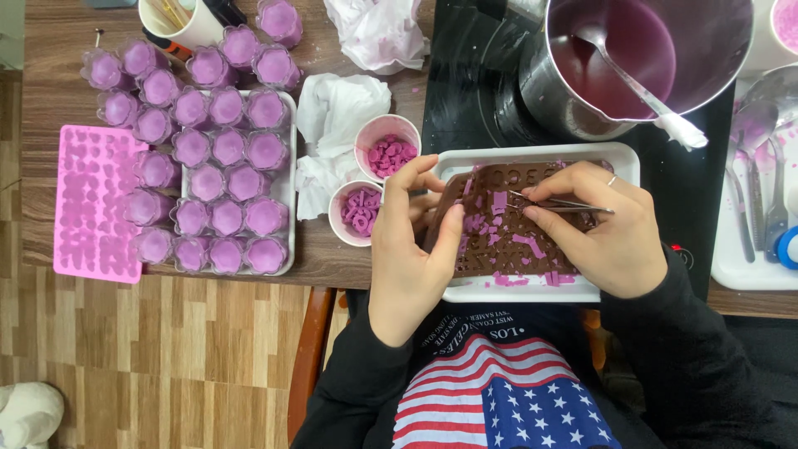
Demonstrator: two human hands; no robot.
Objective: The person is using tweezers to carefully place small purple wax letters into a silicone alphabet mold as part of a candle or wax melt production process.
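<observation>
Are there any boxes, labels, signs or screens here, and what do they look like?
No boxes, signs or screens.
Shirt print: bottom middle, on the person's dark top, striped red and white with white stars on blue, and small white lettering above it.
Brown mould: on the white tray, rows of raised letter shapes, pink bits on it.

A dark wooden table (50,91) stands on a light wood-plank floor (166,357), evenly lit.

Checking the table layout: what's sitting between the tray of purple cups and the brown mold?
In the head view, two small white cups of purple pieces and crumpled white paper lie between the cup tray and the brown mold.
</observation>
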